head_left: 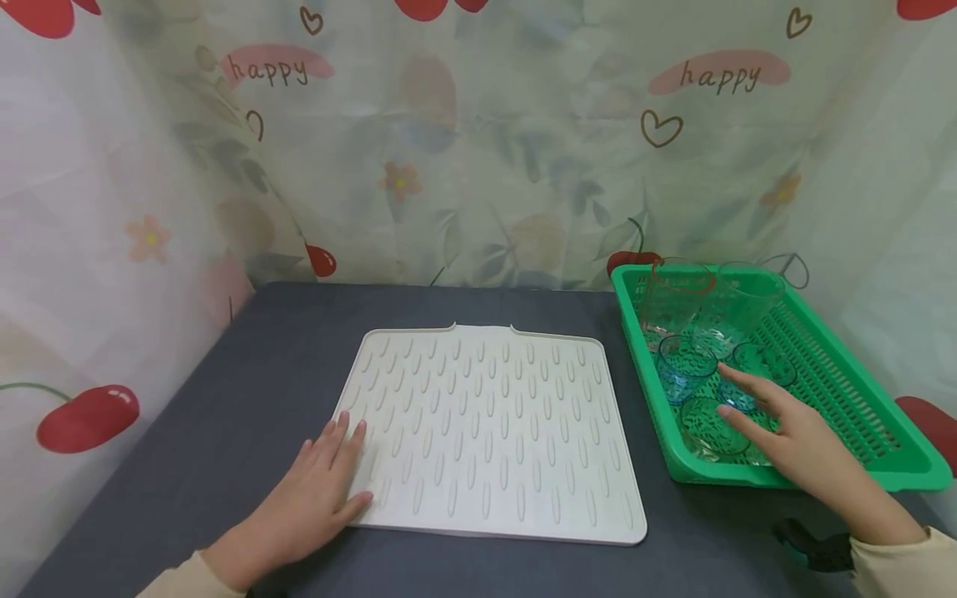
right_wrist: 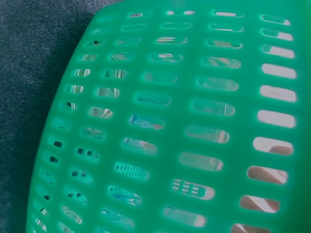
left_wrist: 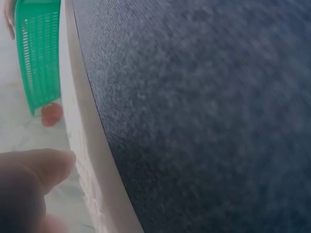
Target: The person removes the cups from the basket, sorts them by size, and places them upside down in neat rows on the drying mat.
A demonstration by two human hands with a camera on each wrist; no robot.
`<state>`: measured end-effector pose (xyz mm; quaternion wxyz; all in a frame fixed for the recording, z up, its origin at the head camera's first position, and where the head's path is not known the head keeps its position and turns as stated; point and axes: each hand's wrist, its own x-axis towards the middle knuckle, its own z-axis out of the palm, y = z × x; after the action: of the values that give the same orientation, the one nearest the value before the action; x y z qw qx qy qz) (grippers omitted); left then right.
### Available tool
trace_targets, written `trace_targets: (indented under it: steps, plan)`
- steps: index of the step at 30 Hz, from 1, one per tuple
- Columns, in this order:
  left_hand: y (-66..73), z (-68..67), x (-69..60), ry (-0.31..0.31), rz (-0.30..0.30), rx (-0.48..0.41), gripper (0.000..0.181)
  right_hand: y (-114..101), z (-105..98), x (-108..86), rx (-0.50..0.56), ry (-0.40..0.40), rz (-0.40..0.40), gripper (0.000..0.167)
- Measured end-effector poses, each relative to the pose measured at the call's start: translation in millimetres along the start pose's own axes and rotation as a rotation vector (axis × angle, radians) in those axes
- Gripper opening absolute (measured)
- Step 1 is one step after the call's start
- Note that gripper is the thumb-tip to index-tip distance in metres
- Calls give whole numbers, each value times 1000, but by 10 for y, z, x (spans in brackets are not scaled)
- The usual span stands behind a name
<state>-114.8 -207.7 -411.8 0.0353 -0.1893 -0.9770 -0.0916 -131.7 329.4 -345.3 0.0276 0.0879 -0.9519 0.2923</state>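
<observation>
A white ribbed drainer board (head_left: 486,432) lies on the dark table. My left hand (head_left: 302,490) rests on its left edge with fingers spread and fairly straight. One of its fingers (left_wrist: 48,162) appears beside the board's rim in the left wrist view. Above the front of a green basket (head_left: 897,423) hovers my right hand (head_left: 800,436), thumb and fingers parted, holding nothing. Beneath and beyond it stand several drinking glasses: a tall red-rimmed glass (head_left: 669,303), a tall clear one, short blue ones (head_left: 679,378) and a clear one (head_left: 710,432) in front.
The perforated basket wall (right_wrist: 180,107) fills the right wrist view, with glassware dimly visible through its slots. Patterned cloth (head_left: 478,166) hangs behind the table and at both sides. A black strap (head_left: 815,546) is at the right wrist.
</observation>
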Motion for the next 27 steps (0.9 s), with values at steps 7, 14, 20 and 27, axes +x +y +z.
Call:
trace_targets:
  steps: [7,14,20,27]
  plan:
    - [-38,6,1,-96,-11,-7,82,45,17,35,-10,-88,32,67]
    - [-57,19,-3,-151,7,-6,78,60,39,39,-22,-114,30,70]
    - [-72,6,2,-204,0,-36,76,48,41,61,-36,-136,36,71]
    - [-91,-10,2,-259,-22,-94,76,35,67,86,-43,-160,18,74]
